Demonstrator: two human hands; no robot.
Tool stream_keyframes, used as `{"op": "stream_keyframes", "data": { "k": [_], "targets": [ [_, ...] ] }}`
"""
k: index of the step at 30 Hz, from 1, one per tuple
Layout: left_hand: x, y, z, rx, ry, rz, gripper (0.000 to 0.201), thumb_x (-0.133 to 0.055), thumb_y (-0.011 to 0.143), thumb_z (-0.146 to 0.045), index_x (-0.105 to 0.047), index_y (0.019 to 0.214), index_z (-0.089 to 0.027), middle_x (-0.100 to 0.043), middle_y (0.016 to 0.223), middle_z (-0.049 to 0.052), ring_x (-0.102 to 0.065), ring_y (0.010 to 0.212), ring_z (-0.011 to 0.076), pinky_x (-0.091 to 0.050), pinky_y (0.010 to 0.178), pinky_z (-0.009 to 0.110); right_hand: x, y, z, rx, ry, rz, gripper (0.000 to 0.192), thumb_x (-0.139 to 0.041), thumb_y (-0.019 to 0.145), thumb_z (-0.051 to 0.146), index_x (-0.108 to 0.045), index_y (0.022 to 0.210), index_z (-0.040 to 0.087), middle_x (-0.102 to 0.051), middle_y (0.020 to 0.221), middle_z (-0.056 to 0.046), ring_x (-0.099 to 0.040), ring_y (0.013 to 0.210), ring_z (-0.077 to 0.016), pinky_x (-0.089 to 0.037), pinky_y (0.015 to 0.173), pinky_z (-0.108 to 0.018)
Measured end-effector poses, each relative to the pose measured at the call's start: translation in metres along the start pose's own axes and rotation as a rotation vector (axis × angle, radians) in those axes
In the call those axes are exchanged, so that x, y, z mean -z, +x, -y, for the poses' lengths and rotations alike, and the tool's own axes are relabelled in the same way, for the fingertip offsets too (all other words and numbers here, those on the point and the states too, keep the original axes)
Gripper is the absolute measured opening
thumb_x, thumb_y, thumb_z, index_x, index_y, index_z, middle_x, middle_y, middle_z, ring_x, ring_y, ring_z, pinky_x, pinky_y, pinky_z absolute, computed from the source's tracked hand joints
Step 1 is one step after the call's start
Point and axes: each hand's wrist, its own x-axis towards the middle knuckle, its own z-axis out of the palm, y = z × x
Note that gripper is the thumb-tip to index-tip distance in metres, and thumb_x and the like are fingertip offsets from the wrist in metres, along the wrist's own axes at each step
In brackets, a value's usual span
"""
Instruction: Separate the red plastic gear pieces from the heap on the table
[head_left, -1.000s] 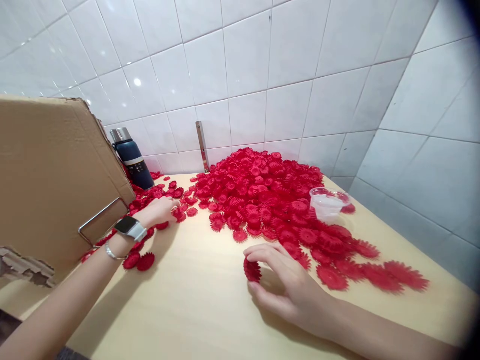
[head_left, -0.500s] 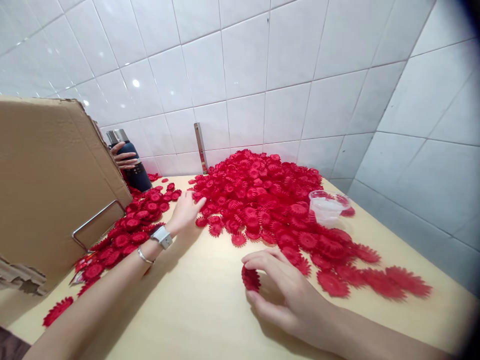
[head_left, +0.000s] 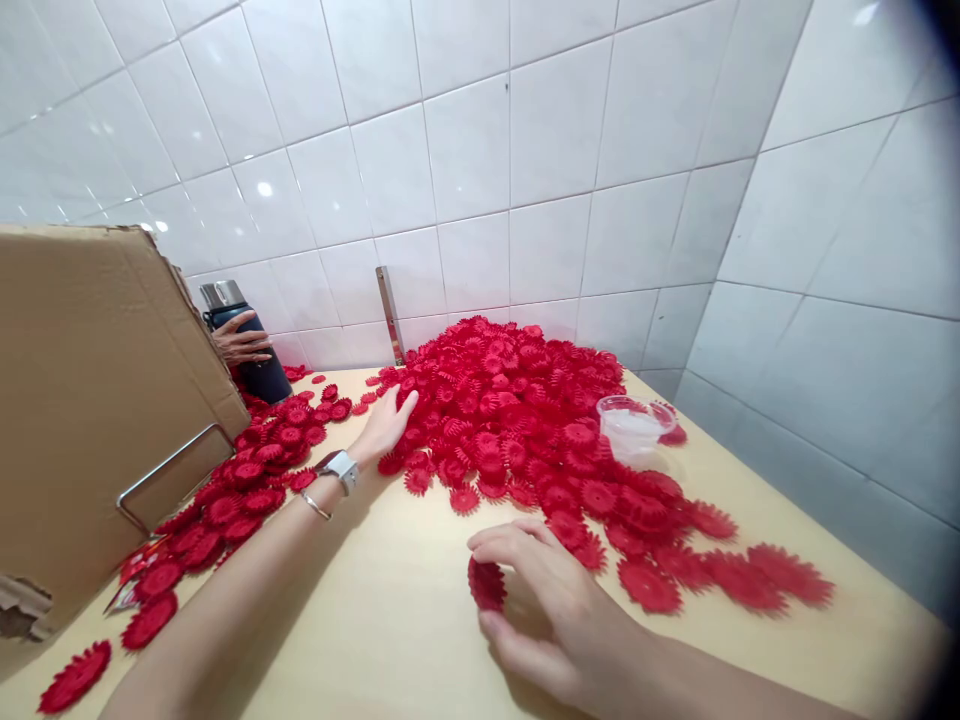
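My right hand (head_left: 551, 600) pinches a red fabric disc (head_left: 487, 584) with a notched edge between thumb and fingers, holding it on edge just above the table. My left hand (head_left: 381, 425), wearing a watch (head_left: 343, 470) and a bracelet, reaches to the left edge of a big pile of similar red discs (head_left: 510, 400). Its thumb stands apart from the fingers, whose tips are partly hidden against the pile. I see nothing held in it.
A cardboard sheet (head_left: 97, 380) with a metal wire bracket (head_left: 176, 465) stands at left, more discs beside it. Behind it another person's hand (head_left: 244, 340) grips a dark blue bottle (head_left: 264, 375). A clear plastic cup (head_left: 634, 430) sits right of the pile; a metal strip (head_left: 390, 315) leans on the tiled wall.
The view has shifted slightly, so everything sits lower and further left. My left hand has moved closer in against the pile. The right hand keeps its disc in much the same pose.
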Motion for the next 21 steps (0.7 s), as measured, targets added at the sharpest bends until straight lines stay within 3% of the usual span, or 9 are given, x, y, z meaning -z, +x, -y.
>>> {"op": "stream_keyframes", "data": {
  "k": [4, 7, 9, 12, 14, 16, 19, 21],
  "targets": [
    [0.018, -0.007, -0.022, -0.004, -0.1, -0.046, 0.028, -0.048, 0.084, -0.028, -0.05, 0.109, -0.014, -0.053, 0.112, 0.009, -0.054, 0.096, 0.0205, -0.046, 0.08, 0.041, -0.002, -0.003, -0.004, -0.065, -0.031, -0.061, 0.036, -0.048, 0.068, 0.003, -0.047, 0.1, 0.018, -0.061, 0.084, -0.007, -0.055, 0.082, -0.022, -0.047, 0.073, -0.039],
    [0.027, -0.032, -0.044, -0.007, -0.186, -0.014, 0.024, -0.042, 0.085, -0.029, -0.054, 0.099, -0.014, -0.056, 0.108, 0.009, -0.052, 0.1, 0.0198, -0.042, 0.085, 0.033, -0.003, -0.005, -0.008, -0.174, -0.016, -0.115, 0.032, -0.05, 0.071, 0.009, -0.047, 0.101, 0.019, -0.061, 0.093, -0.007, -0.057, 0.088, -0.0216, -0.048, 0.077, -0.038],
    [0.028, -0.059, -0.059, 0.004, -0.251, 0.107, 0.025, -0.043, 0.083, -0.034, -0.058, 0.085, -0.013, -0.063, 0.089, 0.006, -0.058, 0.085, 0.0184, -0.046, 0.074, 0.029, -0.002, -0.005, -0.01, -0.224, 0.008, -0.138, 0.029, -0.051, 0.072, 0.011, -0.048, 0.099, 0.02, -0.062, 0.092, -0.005, -0.059, 0.085, -0.0201, -0.049, 0.075, -0.036],
    [0.026, -0.098, -0.073, 0.064, -0.34, 0.401, 0.036, -0.046, 0.079, -0.043, -0.059, 0.067, -0.011, -0.063, 0.065, 0.006, -0.061, 0.059, 0.0172, -0.047, 0.049, 0.025, -0.002, -0.006, -0.011, -0.213, 0.003, -0.205, 0.027, -0.053, 0.072, 0.012, -0.048, 0.097, 0.021, -0.062, 0.09, -0.005, -0.06, 0.082, -0.0196, -0.05, 0.073, -0.034],
    [0.024, -0.116, -0.076, 0.219, -0.518, 0.637, 0.033, -0.05, 0.077, -0.042, -0.06, 0.076, -0.01, -0.064, 0.068, 0.007, -0.063, 0.063, 0.0187, -0.049, 0.051, 0.026, -0.002, -0.007, -0.012, -0.169, 0.008, -0.256, 0.032, -0.055, 0.071, 0.012, -0.046, 0.101, 0.02, -0.061, 0.093, -0.006, -0.06, 0.084, -0.0195, -0.05, 0.072, -0.033],
    [0.021, -0.123, -0.076, 0.329, -0.718, 0.77, 0.027, -0.058, 0.073, -0.036, -0.061, 0.083, -0.011, -0.065, 0.078, 0.008, -0.063, 0.07, 0.0177, -0.049, 0.06, 0.027, -0.003, -0.009, -0.012, -0.128, 0.035, -0.274, 0.038, -0.056, 0.071, 0.011, -0.044, 0.105, 0.021, -0.059, 0.095, -0.006, -0.059, 0.086, -0.018, -0.049, 0.073, -0.031],
    [0.015, -0.122, -0.072, 0.35, -0.904, 0.866, 0.02, -0.062, 0.071, -0.026, -0.063, 0.082, -0.009, -0.065, 0.078, 0.007, -0.061, 0.07, 0.0145, -0.046, 0.07, 0.027, -0.004, -0.01, -0.013, -0.094, 0.06, -0.256, 0.04, -0.056, 0.071, 0.009, -0.042, 0.107, 0.021, -0.057, 0.098, -0.005, -0.057, 0.089, -0.0163, -0.048, 0.076, -0.03],
    [0.009, -0.12, -0.07, 0.355, -0.965, 0.843, 0.019, -0.066, 0.068, -0.022, -0.064, 0.083, -0.01, -0.064, 0.077, 0.006, -0.059, 0.068, 0.0131, -0.045, 0.069, 0.025, -0.003, -0.008, -0.013, -0.116, 0.049, -0.236, 0.044, -0.059, 0.069, 0.01, -0.042, 0.109, 0.02, -0.056, 0.101, -0.006, -0.055, 0.091, -0.0174, -0.047, 0.078, -0.031]
  ]
}}
